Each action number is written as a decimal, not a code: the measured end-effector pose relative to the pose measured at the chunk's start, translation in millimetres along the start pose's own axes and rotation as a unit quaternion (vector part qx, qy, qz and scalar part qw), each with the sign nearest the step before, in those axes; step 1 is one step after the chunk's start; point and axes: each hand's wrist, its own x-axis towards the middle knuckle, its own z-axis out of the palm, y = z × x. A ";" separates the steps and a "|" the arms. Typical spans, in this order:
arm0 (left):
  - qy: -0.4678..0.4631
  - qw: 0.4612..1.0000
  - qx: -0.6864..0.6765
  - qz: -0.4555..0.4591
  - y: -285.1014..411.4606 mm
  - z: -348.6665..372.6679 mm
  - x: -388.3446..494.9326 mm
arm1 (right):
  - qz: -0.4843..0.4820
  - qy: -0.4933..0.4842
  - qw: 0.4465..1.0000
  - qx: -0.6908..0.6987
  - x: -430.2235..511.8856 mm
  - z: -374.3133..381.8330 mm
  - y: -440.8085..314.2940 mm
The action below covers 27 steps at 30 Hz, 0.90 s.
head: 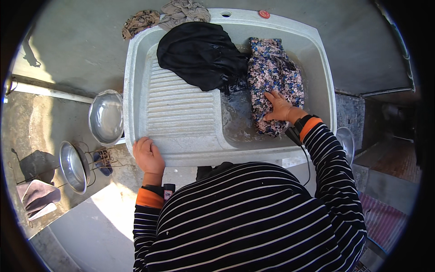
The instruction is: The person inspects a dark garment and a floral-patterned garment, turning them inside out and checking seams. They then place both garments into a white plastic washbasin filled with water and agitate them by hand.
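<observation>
My right hand [279, 108] lies with fingers spread on a folded floral cloth [273, 74], which sits in the water of the stone laundry sink's basin. At the sink's front left corner, my left hand [149, 155] rests on the rim [190, 159], its fingers curled over the edge. A wet black garment [200, 54] drapes from the upper end of the ribbed washboard [181, 110] into the basin, beside the floral cloth. Murky water [238, 115] with some suds shows between the washboard and the cloth.
Two crumpled cloths, one brown patterned [141, 23] and one grey-brown [185, 13], lie on the back left rim. A red round object [264, 14] sits near a hole [225, 14]. Metal basins [107, 117] [73, 166] stand at left, another [345, 144] at right. Slippers [103, 162] lie on the floor.
</observation>
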 end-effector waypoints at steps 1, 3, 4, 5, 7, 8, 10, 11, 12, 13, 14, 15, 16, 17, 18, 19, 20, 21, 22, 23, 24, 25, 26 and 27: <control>0.006 1.000 0.008 0.009 0.5 -0.2 0.3 | 0.017 -0.025 0.999 -0.016 4.8 10.0 -2.9; 0.026 0.999 0.019 0.035 1.8 -0.4 0.4 | 0.010 -0.068 0.997 -0.022 13.9 26.6 -4.0; 0.021 0.999 0.017 0.030 2.4 -0.5 0.7 | 0.009 -0.095 0.995 -0.023 17.3 33.2 -3.4; 0.017 0.999 0.014 0.024 2.8 -0.7 0.8 | 0.017 -0.119 0.992 -0.033 21.4 37.0 -1.6; 0.015 1.000 0.011 0.017 3.5 -1.8 1.2 | 0.001 -0.142 0.988 -0.053 25.7 44.9 -0.7; 0.016 1.000 0.010 0.014 4.0 -2.5 1.5 | 0.000 -0.165 0.984 -0.061 26.3 48.5 -2.2; 0.014 1.000 0.005 0.011 4.7 -3.5 1.9 | -0.023 -0.144 0.986 -0.080 26.3 49.3 -5.3; 0.014 1.000 0.004 0.010 5.0 -4.0 2.3 | -0.051 -0.115 0.990 -0.067 24.4 46.1 -6.8; 0.017 1.000 0.005 0.010 5.3 -4.7 2.5 | -0.079 -0.091 0.991 -0.057 21.0 40.6 -9.0; 0.021 1.000 0.002 0.012 5.4 -5.2 3.1 | -0.095 -0.067 0.992 -0.047 16.8 32.2 -12.0; 0.026 1.000 -0.001 0.013 5.8 -5.4 2.8 | -0.096 -0.037 0.993 0.058 9.1 19.4 -12.0; 0.028 0.999 -0.005 0.014 6.1 -5.3 2.7 | -0.062 -0.006 0.974 0.218 0.0 7.4 -14.2; 0.027 1.000 -0.008 0.012 6.3 -5.2 2.5 | -0.072 0.003 0.951 0.301 -9.7 -13.9 -12.2; 0.025 1.000 -0.010 0.012 6.4 -5.1 2.4 | -0.111 0.048 0.894 0.430 -22.4 -32.3 -12.3; 0.027 0.999 -0.011 0.019 6.3 -5.2 2.7 | -0.139 0.110 0.894 0.411 -35.8 -56.5 -10.4; 0.017 1.000 -0.012 0.011 6.4 -5.5 2.7 | -0.147 0.115 0.853 0.487 -51.5 -78.7 -9.0; 0.013 1.000 -0.010 0.009 6.3 -5.8 3.0 | -0.174 0.122 0.812 0.544 -67.5 -97.2 -8.2; 0.007 1.000 -0.008 0.003 6.3 -6.3 3.1 | -0.198 0.153 0.782 0.570 -82.4 -113.8 -6.7; 0.005 1.000 -0.009 0.005 6.4 -6.9 2.8 | -0.213 0.184 0.749 0.600 -96.5 -127.4 -3.5; 0.000 1.000 -0.011 0.004 6.4 -7.5 2.7 | -0.225 0.213 0.727 0.613 -109.3 -138.9 2.4; 0.002 1.000 -0.016 0.007 6.7 -7.6 2.7 | -0.237 0.226 0.724 0.608 -115.2 -146.4 9.2; -0.004 1.000 -0.011 0.005 6.9 -7.6 3.1 | -0.220 0.246 0.716 0.614 -118.7 -152.7 18.1; -0.002 1.000 -0.008 0.006 7.2 -7.8 3.1 | -0.174 0.241 0.774 0.559 -118.8 -156.1 28.2; 0.002 1.000 -0.003 0.008 7.3 -7.7 3.5 | -0.115 0.234 0.822 0.505 -115.7 -157.3 39.2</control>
